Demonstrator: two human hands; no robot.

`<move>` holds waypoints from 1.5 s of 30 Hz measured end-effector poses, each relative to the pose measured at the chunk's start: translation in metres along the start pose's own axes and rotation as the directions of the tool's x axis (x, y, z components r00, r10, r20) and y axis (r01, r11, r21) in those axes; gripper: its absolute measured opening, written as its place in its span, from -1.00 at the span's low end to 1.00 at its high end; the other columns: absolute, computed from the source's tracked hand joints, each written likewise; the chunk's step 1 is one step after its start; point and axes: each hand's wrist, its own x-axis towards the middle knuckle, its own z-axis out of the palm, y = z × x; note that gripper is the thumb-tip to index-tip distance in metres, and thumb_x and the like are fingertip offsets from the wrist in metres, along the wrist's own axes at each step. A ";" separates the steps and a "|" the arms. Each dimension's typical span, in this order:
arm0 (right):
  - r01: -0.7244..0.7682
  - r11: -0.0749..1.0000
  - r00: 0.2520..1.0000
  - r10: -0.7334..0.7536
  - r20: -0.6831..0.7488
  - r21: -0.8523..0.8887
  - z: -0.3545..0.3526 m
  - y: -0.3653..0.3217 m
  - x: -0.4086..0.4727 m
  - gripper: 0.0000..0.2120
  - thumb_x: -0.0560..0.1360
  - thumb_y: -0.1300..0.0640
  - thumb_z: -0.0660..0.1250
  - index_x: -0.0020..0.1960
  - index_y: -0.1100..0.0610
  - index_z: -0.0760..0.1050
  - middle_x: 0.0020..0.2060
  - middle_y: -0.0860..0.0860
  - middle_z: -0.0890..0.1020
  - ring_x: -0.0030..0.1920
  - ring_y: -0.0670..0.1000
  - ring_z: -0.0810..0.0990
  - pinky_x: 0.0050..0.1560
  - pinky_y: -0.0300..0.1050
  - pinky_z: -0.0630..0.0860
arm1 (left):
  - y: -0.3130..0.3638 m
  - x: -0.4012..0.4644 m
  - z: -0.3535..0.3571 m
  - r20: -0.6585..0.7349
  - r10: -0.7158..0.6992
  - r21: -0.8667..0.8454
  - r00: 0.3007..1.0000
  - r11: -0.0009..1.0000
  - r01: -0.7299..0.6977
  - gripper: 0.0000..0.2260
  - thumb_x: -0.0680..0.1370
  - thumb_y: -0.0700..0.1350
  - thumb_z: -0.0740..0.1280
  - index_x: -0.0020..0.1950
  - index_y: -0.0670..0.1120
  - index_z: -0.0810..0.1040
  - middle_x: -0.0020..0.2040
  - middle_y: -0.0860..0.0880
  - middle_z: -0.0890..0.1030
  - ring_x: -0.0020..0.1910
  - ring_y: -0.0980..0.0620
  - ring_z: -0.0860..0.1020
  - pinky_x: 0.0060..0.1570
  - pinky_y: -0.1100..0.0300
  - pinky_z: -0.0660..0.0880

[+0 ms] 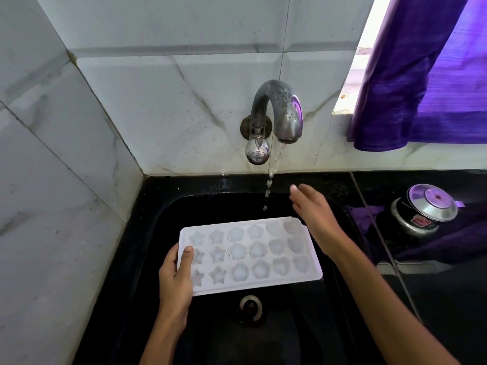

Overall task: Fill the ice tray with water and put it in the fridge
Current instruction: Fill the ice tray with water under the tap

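Sink: black basin set in a black counter; its left rim runs against the tiled wall, and its drain shows just below the tray's near edge.
Tap: wall-mounted, curved spout above the basin's back; a thin broken stream falls behind the tray's far edge and does not strike it.
Ice tray: white, star and flower cells, held level above the basin — open basin shows on all four sides.
Your right hand: fingers straight and released, gripping nothing; it hovers past the tray's far right corner, just right of the stream.
Your left hand: grasping the tray's left short edge — thumb on top, fingers curled under.
Kettle: metal, on the counter at right, well apart from the basin.
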 end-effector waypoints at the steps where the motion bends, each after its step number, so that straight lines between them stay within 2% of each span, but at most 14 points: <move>1: 0.039 0.999 0.999 -0.040 -0.022 -0.036 -0.003 0.008 -0.012 -0.43 0.59 0.02 0.22 0.51 0.18 0.13 0.41 0.01 0.35 0.38 -0.03 0.36 0.34 -0.17 0.30 | 0.001 0.001 0.000 -0.001 0.000 -0.003 1.000 1.000 0.000 -0.80 0.60 -0.10 0.20 0.20 -0.02 0.50 -0.04 0.03 0.64 -0.13 0.10 0.64 -0.34 0.34 0.53; 3: 0.147 0.981 0.986 -0.156 -0.061 -0.127 -0.006 0.024 -0.032 -0.45 0.59 0.07 0.21 0.51 0.14 0.14 0.42 -0.01 0.34 0.40 -0.07 0.32 0.32 -0.22 0.27 | 0.003 0.003 0.001 -0.004 0.004 -0.011 1.000 1.000 -0.004 -0.80 0.60 -0.10 0.20 0.20 -0.02 0.50 -0.03 0.02 0.64 -0.11 0.09 0.64 -0.30 0.29 0.53; 5: 0.256 0.905 0.956 -0.290 -0.052 -0.341 -0.007 0.039 -0.050 -0.45 0.59 -0.02 0.17 0.52 0.08 0.12 0.47 -0.07 0.25 0.47 -0.10 0.20 0.43 -0.17 0.18 | 0.006 0.006 0.002 -0.007 0.010 -0.012 1.000 1.000 -0.010 -0.80 0.60 -0.10 0.20 0.20 -0.03 0.51 -0.03 0.03 0.64 -0.11 0.08 0.64 -0.30 0.30 0.53; 8: 0.376 0.614 0.909 -0.390 0.147 -0.694 0.002 0.057 -0.070 -0.34 0.56 -0.29 -0.12 0.54 0.04 -0.08 0.51 -0.15 -0.04 0.51 -0.18 -0.16 0.49 -0.24 -0.19 | 0.012 0.014 0.007 -0.021 0.019 -0.009 1.000 1.000 -0.019 -0.82 0.61 -0.09 0.20 0.17 -0.02 0.50 -0.04 0.04 0.63 -0.12 0.10 0.62 -0.36 0.38 0.53; 10: 0.391 0.407 0.895 -0.377 0.238 -0.825 0.011 0.064 -0.073 -0.24 0.47 -0.37 -0.36 0.51 0.08 -0.24 0.51 -0.07 -0.18 0.49 -0.12 -0.32 0.44 -0.28 -0.39 | 0.015 0.020 0.010 -0.029 0.025 -0.007 0.999 1.000 -0.025 -0.82 0.61 -0.09 0.20 0.18 -0.03 0.50 -0.04 0.05 0.62 -0.12 0.11 0.61 -0.33 0.35 0.52; 12: 0.344 0.315 0.912 -0.335 0.235 -0.885 0.017 0.062 -0.068 -0.14 0.37 -0.42 -0.51 0.48 0.13 -0.35 0.50 0.02 -0.28 0.48 -0.03 -0.38 0.43 -0.21 -0.45 | 0.019 0.024 0.012 -0.030 0.032 -0.003 0.999 0.999 -0.032 -0.82 0.61 -0.09 0.19 0.18 -0.03 0.49 -0.05 0.07 0.62 -0.12 0.11 0.61 -0.28 0.30 0.50; 16: 0.306 0.311 0.929 -0.303 0.211 -0.900 0.031 0.047 -0.050 -0.04 0.31 -0.47 -0.49 0.48 0.18 -0.38 0.47 0.07 -0.35 0.47 0.02 -0.42 0.45 -0.10 -0.40 | 0.020 0.024 0.015 -0.004 0.050 -0.005 0.999 0.999 -0.050 -0.81 0.61 -0.07 0.19 0.20 -0.02 0.48 -0.03 0.06 0.62 -0.10 0.10 0.61 -0.30 0.30 0.52; 18: 0.393 0.301 0.904 -0.301 0.304 -0.869 0.039 0.042 -0.048 -0.05 0.35 -0.47 -0.44 0.51 0.17 -0.33 0.48 0.08 -0.34 0.47 0.03 -0.43 0.45 -0.09 -0.40 | 0.019 0.022 0.018 0.018 0.049 0.000 0.999 0.999 -0.050 -0.79 0.61 -0.06 0.19 0.21 -0.03 0.48 -0.01 0.03 0.62 -0.08 0.06 0.62 -0.31 0.30 0.55; 22: 0.601 0.206 0.793 -0.270 0.546 -0.772 0.042 0.046 -0.067 -0.13 0.42 -0.42 -0.35 0.53 0.13 -0.28 0.50 0.02 -0.28 0.49 -0.06 -0.39 0.49 -0.10 -0.34 | 0.019 0.021 0.016 -0.009 0.067 0.021 0.998 0.998 -0.067 -0.79 0.61 -0.07 0.19 0.22 -0.05 0.48 -0.03 0.02 0.61 -0.11 0.09 0.61 -0.31 0.32 0.51; 30: 0.425 0.257 0.896 -0.253 0.364 -0.868 0.022 0.044 -0.055 -0.09 0.33 -0.45 -0.45 0.47 0.14 -0.40 0.45 0.03 -0.39 0.42 -0.05 -0.50 0.39 -0.19 -0.47 | 0.015 0.018 0.015 0.030 0.033 0.011 0.999 0.999 -0.034 -0.79 0.62 -0.07 0.17 0.22 -0.04 0.47 -0.05 0.04 0.62 -0.12 0.10 0.62 -0.33 0.33 0.53; 33: 0.511 0.229 0.848 -0.289 0.443 -0.829 0.029 0.036 -0.052 -0.13 0.41 -0.41 -0.36 0.50 0.15 -0.33 0.48 0.04 -0.34 0.46 -0.04 -0.44 0.44 -0.16 -0.42 | 0.015 0.012 0.025 0.048 0.039 0.000 0.998 0.999 -0.039 -0.82 0.61 -0.06 0.18 0.18 -0.01 0.48 -0.05 0.02 0.63 -0.12 0.07 0.63 -0.35 0.33 0.53; 37: 0.658 0.179 0.749 -0.258 0.610 -0.731 0.023 0.048 -0.068 -0.18 0.46 -0.41 -0.36 0.54 0.10 -0.25 0.52 0.00 -0.24 0.50 -0.10 -0.34 0.49 -0.11 -0.30 | 0.020 0.020 0.020 -0.023 0.064 0.002 0.998 0.998 -0.064 -0.84 0.61 -0.08 0.19 0.15 -0.04 0.48 -0.04 -0.01 0.62 -0.16 0.12 0.60 -0.36 0.36 0.50; 42: 0.508 0.229 0.850 -0.291 0.440 -0.830 0.002 0.054 -0.066 -0.17 0.42 -0.43 -0.44 0.52 0.08 -0.30 0.51 -0.02 -0.26 0.49 -0.09 -0.36 0.47 -0.18 -0.34 | 0.023 0.025 0.011 -0.024 0.045 -0.048 0.999 0.998 -0.046 -0.83 0.62 -0.09 0.18 0.17 -0.04 0.46 -0.09 0.07 0.61 -0.26 0.19 0.62 -0.41 0.39 0.51; 45: 0.450 0.253 0.882 -0.273 0.383 -0.856 0.010 0.047 -0.061 -0.13 0.39 -0.44 -0.43 0.52 0.10 -0.34 0.49 0.00 -0.34 0.47 -0.08 -0.42 0.48 -0.15 -0.37 | 0.024 0.021 0.019 0.000 0.051 -0.055 0.999 0.997 -0.051 -0.85 0.62 -0.08 0.17 0.17 0.00 0.45 -0.07 0.07 0.61 -0.20 0.16 0.62 -0.39 0.39 0.51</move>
